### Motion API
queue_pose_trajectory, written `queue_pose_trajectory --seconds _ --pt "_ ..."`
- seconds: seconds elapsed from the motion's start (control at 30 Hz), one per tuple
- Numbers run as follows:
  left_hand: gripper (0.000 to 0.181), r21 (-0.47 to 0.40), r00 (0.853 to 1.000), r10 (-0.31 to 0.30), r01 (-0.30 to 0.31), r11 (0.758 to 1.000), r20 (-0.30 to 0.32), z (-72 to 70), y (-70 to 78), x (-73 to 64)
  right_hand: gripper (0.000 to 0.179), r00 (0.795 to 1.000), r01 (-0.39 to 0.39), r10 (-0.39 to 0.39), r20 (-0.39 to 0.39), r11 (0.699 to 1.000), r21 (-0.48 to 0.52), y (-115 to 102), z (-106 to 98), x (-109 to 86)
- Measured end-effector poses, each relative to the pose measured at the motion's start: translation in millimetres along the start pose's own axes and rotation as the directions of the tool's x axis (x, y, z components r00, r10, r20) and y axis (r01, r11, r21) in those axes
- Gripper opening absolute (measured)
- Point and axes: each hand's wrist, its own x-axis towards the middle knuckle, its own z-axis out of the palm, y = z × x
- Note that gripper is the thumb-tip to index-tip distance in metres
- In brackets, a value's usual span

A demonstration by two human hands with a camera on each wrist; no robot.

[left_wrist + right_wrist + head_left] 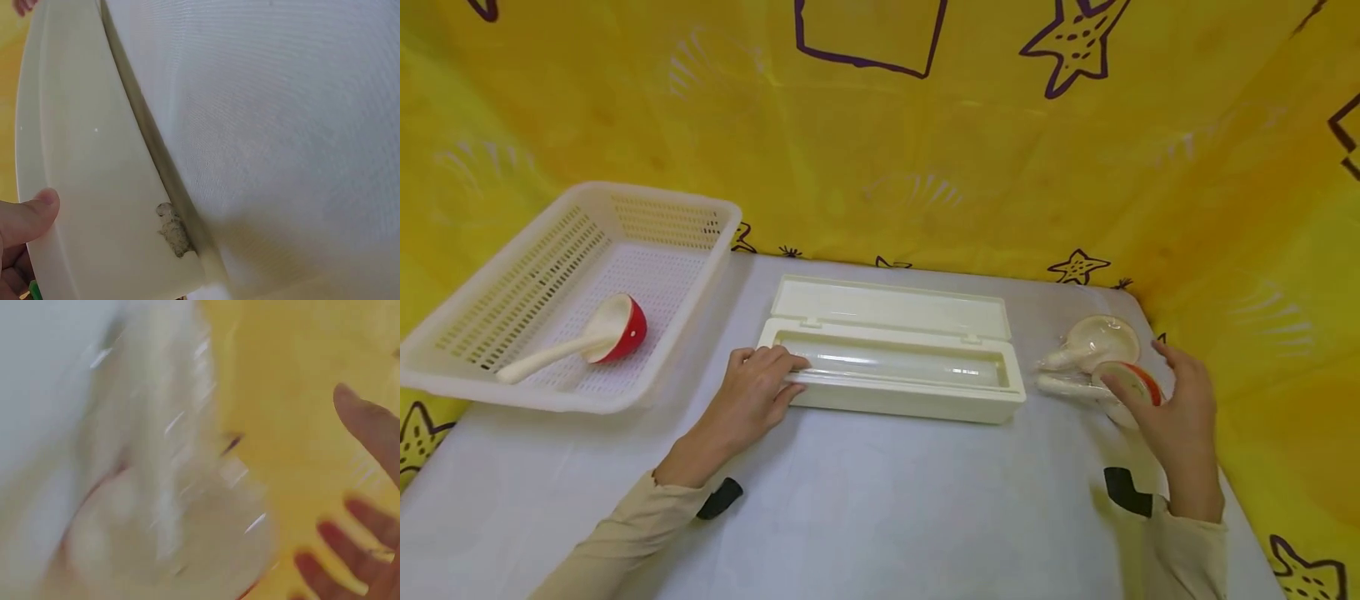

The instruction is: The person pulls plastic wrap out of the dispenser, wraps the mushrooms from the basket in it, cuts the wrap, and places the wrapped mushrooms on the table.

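My left hand [758, 390] grips the left end of a cream cling film dispenser [902, 403], thumb on its front wall and fingers over the top rim. Its lid [891, 307] is tipped back, and a roll of clear film [887, 360] lies inside. In the left wrist view the thumb [37, 215] presses the dispenser's long wall [100, 137]. My right hand [1183, 417] is beside a red-rimmed ladle [1138, 385], thumb and fingers spread apart. The right wrist view shows a film-wrapped ladle [169, 537], blurred, with the spread fingers [369, 525] apart from it.
Behind the red-rimmed ladle lies a cream ladle [1101, 342] wrapped in shiny film. At left, a white plastic basket [700, 275] holds a red ladle [628, 331] with white dots and a cream handle. Yellow patterned cloth [880, 150] hangs behind the white table [910, 508].
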Motion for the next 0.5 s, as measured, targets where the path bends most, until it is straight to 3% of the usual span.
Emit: queue_pose_trajectory --seconds 0.07,0.13,0.27,0.4,0.5 --pt "0.030 -0.001 1.000 -0.004 0.004 1.000 0.009 -1.3 -0.2 -0.6 0.061 0.990 0.139 -0.139 -0.012 0.990 0.011 -16 8 -3.7" --pt "0.030 -0.006 1.000 -0.002 0.003 1.000 0.016 -2.2 -0.3 -0.8 0.052 0.961 0.273 -0.274 0.026 0.961 0.044 -30 18 -7.1" --pt "0.030 -0.006 0.999 0.002 -0.002 1.000 0.033 -3.4 -1.1 -0.5 0.049 0.872 0.437 -0.454 0.180 0.890 0.127 -52 42 -15.7" --pt "0.030 0.005 0.998 -0.005 0.005 1.000 0.055 -5.4 -1.6 1.5 0.053 0.775 0.514 -0.535 0.336 0.843 0.158 -70 66 -26.3" --pt "0.030 0.013 0.998 -0.017 0.017 1.000 0.065 -6.5 -0.9 2.8 0.054 0.704 0.598 -0.599 0.380 0.790 0.137 -78 81 -30.9"
